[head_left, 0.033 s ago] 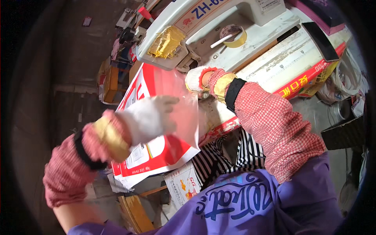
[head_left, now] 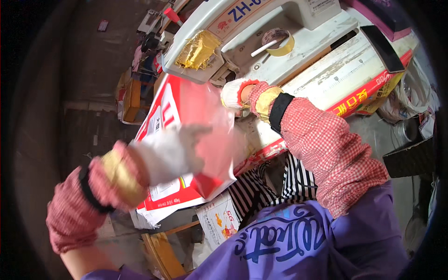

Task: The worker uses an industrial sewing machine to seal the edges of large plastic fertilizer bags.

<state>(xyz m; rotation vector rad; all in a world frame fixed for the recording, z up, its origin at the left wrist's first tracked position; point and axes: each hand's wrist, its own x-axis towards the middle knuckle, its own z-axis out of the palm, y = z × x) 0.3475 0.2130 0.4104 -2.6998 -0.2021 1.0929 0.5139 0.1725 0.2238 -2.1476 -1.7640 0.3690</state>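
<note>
Has the left hand [head_left: 170, 154], in a white glove, over the printed face of a red-and-white bag [head_left: 212, 156], with blurred fingers pointing to the right and seeming partly spread; cannot tell touch from hover there, nor any grip. Has the right hand [head_left: 234, 95], in a white glove with a red cuff, at the right edge of the bag, just beside the head of a sewing machine [head_left: 228, 35], with fingers bent and close together in a narrow shape; cannot tell a pinch on the bag from a light touch. Shows the bag at the left end of the worn white table [head_left: 326, 77], below the machine head, with a lower corner near the striped cloth [head_left: 298, 179] on the lap. Gives the right hand only a tight space between the machine head and the table's front edge, and the left hand wider room beyond the table's left end. Carries a red-and-yellow sheet [head_left: 366, 95] along the front edge, to the right of the checked right sleeve [head_left: 326, 144], and a black phone [head_left: 381, 46] at the table's right end. Bears a tape roll [head_left: 285, 49] on the machine base, with a white stick [head_left: 262, 48] leaning into the ring.
</note>
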